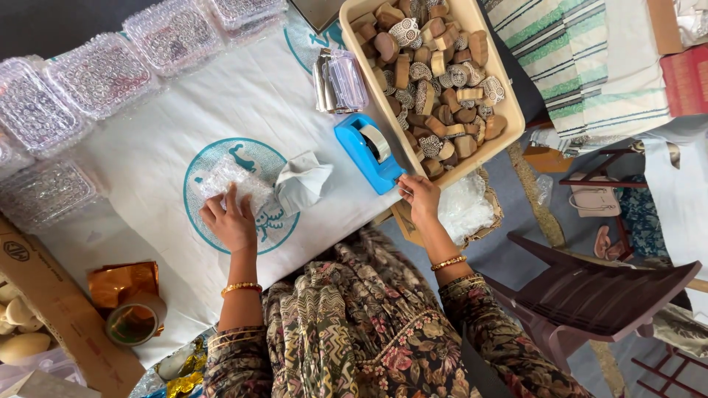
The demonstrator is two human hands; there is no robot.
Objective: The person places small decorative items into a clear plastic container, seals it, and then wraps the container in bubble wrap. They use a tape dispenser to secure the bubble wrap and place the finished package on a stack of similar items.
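The left hand [232, 221] lies flat, fingers spread, on a small bubble-wrapped packet [230, 180] on the white cloth [147, 147]; it only presses, it does not close around it. The right hand [419, 195] has its fingers pinched together at the blue tape dispenser [366, 151], probably on the tape end, but I cannot tell for sure. The wrap can open again if the pressing palm slips, and the tape can stick to itself. The packet is under the left palm, well apart from the right fingers, beside a folded grey cloth [302, 180].
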